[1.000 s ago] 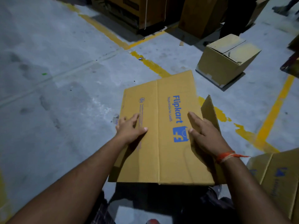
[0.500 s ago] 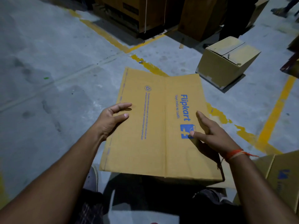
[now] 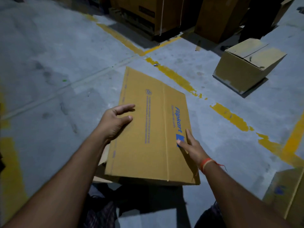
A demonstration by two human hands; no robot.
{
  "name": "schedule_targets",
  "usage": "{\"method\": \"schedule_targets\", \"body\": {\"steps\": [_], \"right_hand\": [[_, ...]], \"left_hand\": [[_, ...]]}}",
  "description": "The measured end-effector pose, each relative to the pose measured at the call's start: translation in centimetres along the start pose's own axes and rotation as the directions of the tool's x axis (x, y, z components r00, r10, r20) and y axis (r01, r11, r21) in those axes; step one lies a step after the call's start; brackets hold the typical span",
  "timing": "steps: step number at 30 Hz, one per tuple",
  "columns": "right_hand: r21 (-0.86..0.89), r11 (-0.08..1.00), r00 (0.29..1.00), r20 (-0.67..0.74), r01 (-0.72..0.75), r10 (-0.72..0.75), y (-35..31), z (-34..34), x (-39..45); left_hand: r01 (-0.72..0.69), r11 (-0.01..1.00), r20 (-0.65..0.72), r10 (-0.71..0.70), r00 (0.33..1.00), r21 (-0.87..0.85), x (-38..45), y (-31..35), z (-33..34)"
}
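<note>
Head view: the fine print down the middle of the flattened Flipkart carton (image 3: 153, 129) is too small to read, and the blue logo is partly covered by the right hand (image 3: 192, 147). A flap (image 3: 102, 162) shows from under the carton's near left corner; what lies beneath it is hidden. The stacked cartons (image 3: 148, 14) at the top and the printed box (image 3: 286, 195) at the lower right are cut off by the frame. The person's lap is too dark to make out.

Against a second ago, the flap that stood up beside the right hand is out of sight, the carton's far end reaches further out over the floor (image 3: 57, 63), and the left hand (image 3: 115, 122) has gone from lying flat on the panel to its left edge.

The carton sits low in front of the person, tilted, between the hands, which are apart. The left hand's fingers are loosely curled at the left edge, thumb tip on the panel. The right hand lies straight-fingered along the right edge, thumb on the logo. A closed box (image 3: 246, 66) stands well apart.
</note>
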State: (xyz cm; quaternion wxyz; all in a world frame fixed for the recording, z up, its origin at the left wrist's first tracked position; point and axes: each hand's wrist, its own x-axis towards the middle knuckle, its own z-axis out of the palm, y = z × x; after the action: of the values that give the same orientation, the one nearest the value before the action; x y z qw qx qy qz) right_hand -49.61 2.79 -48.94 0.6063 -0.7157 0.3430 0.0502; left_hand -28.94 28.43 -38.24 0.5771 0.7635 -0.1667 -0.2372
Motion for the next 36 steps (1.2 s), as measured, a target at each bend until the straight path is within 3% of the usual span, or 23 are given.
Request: {"method": "schedule_targets", "body": {"steps": [3, 6, 8, 12, 17, 19, 22, 27, 29, 34, 36], "right_hand": [[-0.061, 0.997, 0.997, -0.051, -0.056, 0.053, 0.8, -0.9, 1.2], [-0.17, 0.985, 0.996, -0.093, -0.018, 0.002, -1.4, -1.6, -0.1], [-0.161, 0.986, 0.991, -0.114, 0.047, -0.065, -2.6, -2.4, -1.2], [-0.055, 0.993, 0.969, -0.217, 0.105, -0.115, -4.1, -5.2, -4.1], [-0.052, 0.989, 0.953, -0.265, 0.138, -0.147, -5.9, -8.3, -7.8], [-0.199, 0.963, 0.948, -0.225, 0.183, -0.227, -6.1, -8.9, -8.8], [-0.509, 0.84, 0.938, -0.163, 0.186, -0.307, -5.3, -9.6, -8.8], [-0.7, 0.714, 0.971, -0.164, 0.01, -0.173, -5.2, -10.9, -8.3], [-0.694, 0.72, 0.98, -0.158, -0.022, -0.122, -4.5, -12.2, -8.1], [-0.52, 0.854, 0.993, -0.097, 0.01, -0.07, -0.5, -13.6, -7.3], [-0.47, 0.882, 0.998, -0.069, -0.024, -0.009, 1.3, -12.7, -6.9]], "left_hand": [[-0.035, 0.999, 0.006, 0.035, 0.999, -0.008, 0.2, 1.2, 2.1], [0.004, 0.989, 0.123, 0.015, 0.992, -0.148, -0.2, 2.3, 5.5], [0.102, 0.969, 0.241, -0.047, 0.97, -0.224, -0.3, 2.1, 7.5], [0.053, 0.997, 0.366, -0.073, 0.928, 0.062, -0.4, 0.6, 9.3], [0.245, 0.949, 0.249, -0.291, 0.924, 0.201, -0.3, -1.5, 9.7], [0.275, 0.929, 0.229, -0.332, 0.915, 0.248, -0.3, -2.2, 9.9], [0.317, 0.902, 0.206, -0.384, 0.9, 0.294, -0.5, -3.5, 10.0], [0.393, 0.846, 0.164, -0.472, 0.866, 0.362, -0.3, -5.3, 9.3], [0.41, 0.828, 0.151, -0.494, 0.856, 0.381, -0.1, -5.6, 9.3], [0.39, 0.823, 0.174, -0.492, 0.853, 0.412, 0.2, -5.6, 9.7], [0.288, 0.779, 0.178, -0.45, 0.875, 0.557, 0.9, -6.1, 9.6]]}}
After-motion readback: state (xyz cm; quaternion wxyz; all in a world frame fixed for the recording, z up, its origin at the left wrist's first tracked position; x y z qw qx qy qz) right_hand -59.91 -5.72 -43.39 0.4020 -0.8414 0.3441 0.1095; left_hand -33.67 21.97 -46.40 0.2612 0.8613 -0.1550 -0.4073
